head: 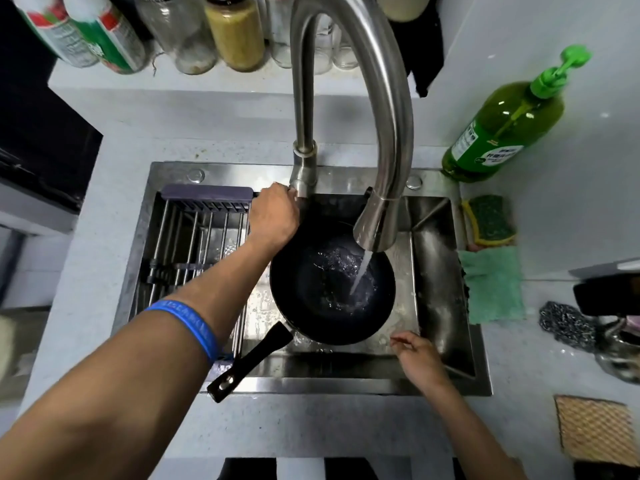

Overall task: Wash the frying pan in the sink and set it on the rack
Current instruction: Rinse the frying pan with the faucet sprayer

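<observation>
Water (360, 275) ran from the curved steel faucet (374, 223) into the black round frying pan (329, 285) lying in the steel sink (440, 271). My left hand (275, 216) gripped the faucet base, my right hand (415, 351) hung relaxed beside the pan. Scrubbing and racking on the steel-bar rack (197, 237) remained.

Home kitchen: sink (446, 341), dish soap (502, 133).

The left hand (275, 214) is covering whatever part of the faucet (349, 109) it's on, so its fingers are mostly out of sight behind the faucet base. The forearm is hiding part of the frying pan (332, 282) rim next to the faucet. Behind the faucet, the bottles (138, 32) are getting cut off by the top edge. Right of the faucet, a metal thing (620, 344) is running off the edge, too blurry to name.
</observation>
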The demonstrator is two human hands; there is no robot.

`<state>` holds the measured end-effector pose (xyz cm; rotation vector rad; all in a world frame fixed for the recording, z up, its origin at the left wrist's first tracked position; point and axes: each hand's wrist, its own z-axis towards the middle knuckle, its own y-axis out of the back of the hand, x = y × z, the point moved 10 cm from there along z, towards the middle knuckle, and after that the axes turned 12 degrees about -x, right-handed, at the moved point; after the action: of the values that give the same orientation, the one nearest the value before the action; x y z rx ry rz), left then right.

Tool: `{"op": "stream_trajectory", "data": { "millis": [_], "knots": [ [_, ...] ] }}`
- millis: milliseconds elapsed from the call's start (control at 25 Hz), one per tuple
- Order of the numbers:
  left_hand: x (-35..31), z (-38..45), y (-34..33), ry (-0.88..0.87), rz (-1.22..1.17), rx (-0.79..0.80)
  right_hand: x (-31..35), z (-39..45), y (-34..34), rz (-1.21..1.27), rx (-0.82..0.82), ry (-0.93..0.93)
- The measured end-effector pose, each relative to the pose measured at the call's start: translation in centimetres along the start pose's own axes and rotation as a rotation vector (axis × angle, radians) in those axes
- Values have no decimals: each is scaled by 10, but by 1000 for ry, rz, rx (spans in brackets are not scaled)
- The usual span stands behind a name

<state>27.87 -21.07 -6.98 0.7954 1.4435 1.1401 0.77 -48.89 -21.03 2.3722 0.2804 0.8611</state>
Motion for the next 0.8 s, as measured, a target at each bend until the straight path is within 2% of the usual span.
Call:
{"op": "stream_trajectory", "data": {
  "millis": [120,240,320,360,400,480,520,560,600,640,680,720,800],
  "knots": [
    [3,21,0,-44,-33,8,19,-11,17,75,-63,30],
    [27,-13,-9,-54,-164,100,100,-38,51,513,-129,165],
    [60,-75,-23,5,-193,214,171,-67,73,783,-82,345],
    [79,-110,-27,37,-175,261,201,-86,77,842,-61,434],
    [90,-141,-37,45,-145,296,220,-100,80,832,-78,520],
    [106,-196,-55,-20,-7,396,253,-136,56,539,-93,719],
    [110,-217,-65,-70,70,444,271,-158,26,319,-8,879],
    [111,-231,-74,-104,119,495,281,-181,-16,82,155,1019],
    [113,-240,-82,-94,126,551,275,-196,-57,-115,339,1079],
    [114,-245,-88,-59,100,591,265,-201,-84,-202,463,1048],
    [118,-247,-95,-18,125,639,254,-192,-95,-191,493,931],
    [117,-244,-97,-14,186,625,238,-175,-94,-146,454,790],
    [112,-228,-89,-13,333,539,191,-136,-73,-192,258,625]
  ]
}}
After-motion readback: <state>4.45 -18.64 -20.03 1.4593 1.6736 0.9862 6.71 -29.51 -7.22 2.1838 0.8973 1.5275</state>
